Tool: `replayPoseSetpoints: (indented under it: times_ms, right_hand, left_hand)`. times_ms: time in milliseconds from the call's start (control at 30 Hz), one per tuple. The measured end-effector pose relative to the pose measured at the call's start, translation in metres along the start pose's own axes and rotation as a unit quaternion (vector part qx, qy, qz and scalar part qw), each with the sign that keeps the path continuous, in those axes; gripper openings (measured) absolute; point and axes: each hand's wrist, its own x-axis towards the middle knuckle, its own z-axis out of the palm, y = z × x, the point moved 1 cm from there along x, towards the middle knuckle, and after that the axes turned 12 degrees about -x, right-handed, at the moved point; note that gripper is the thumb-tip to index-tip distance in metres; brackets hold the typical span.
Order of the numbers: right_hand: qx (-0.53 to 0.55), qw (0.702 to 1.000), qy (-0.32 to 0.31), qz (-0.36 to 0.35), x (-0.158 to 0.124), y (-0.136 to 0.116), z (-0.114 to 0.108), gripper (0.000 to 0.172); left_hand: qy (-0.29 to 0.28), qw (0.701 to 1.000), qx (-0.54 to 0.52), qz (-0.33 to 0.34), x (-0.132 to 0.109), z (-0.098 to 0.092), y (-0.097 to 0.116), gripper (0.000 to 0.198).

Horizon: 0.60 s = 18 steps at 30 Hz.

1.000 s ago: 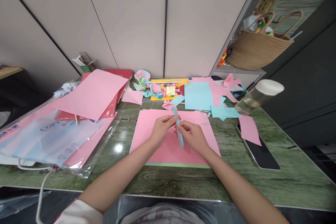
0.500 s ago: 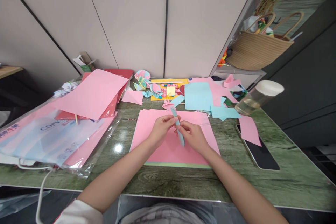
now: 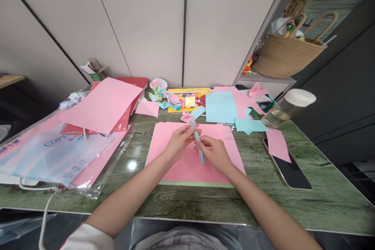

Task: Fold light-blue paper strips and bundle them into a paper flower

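Note:
A narrow folded strip of light blue paper (image 3: 200, 153) is held up between my two hands, slanting from upper left to lower right. My left hand (image 3: 181, 140) pinches it near its upper end, thumb in front. Lower down, my right hand (image 3: 214, 151) grips the strip near its middle with thumb and fingers. Both hands hover over a stack of pink paper sheets (image 3: 181, 170), whose bottom edge shows a green sheet. Just beyond the strip's top lie a small pink folded paper piece (image 3: 186, 116) and a light blue paper strip (image 3: 199, 112).
At the back are folded paper flowers (image 3: 158, 86), a yellow sheet (image 3: 175, 91) under beads, and a light blue sheet (image 3: 220, 107). A lidded bottle (image 3: 288, 107) and a phone (image 3: 293, 174) stand and lie right. A plastic paper packet (image 3: 58, 152) covers the left side.
My left thumb has shifted slightly up the blue strip, and its upper end now looks bent or turned. The right hand stays nearly in place.

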Motion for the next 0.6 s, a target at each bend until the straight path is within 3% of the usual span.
replayPoseSetpoints:
  times_ms: [267, 500, 600]
  right_hand:
    - [-0.084, 0.996, 0.03, -0.023, -0.0017, -0.0026, 0.0033, 0.015]
    - [-0.045, 0.998, 0.04, -0.011, -0.0021, -0.0008, 0.0019, 0.018]
    - [-0.039, 0.999, 0.031, -0.01, -0.002, -0.0002, 0.0019, 0.018]
  left_hand:
    - [-0.001, 1.0, -0.029, -0.007, -0.0007, 0.0008, 0.0061, 0.027]
    - [-0.064, 0.995, 0.056, -0.055, -0.0013, -0.0008, 0.0016, 0.028]
    - [-0.068, 0.994, 0.071, -0.045, -0.0002, -0.0033, 0.0011, 0.023]
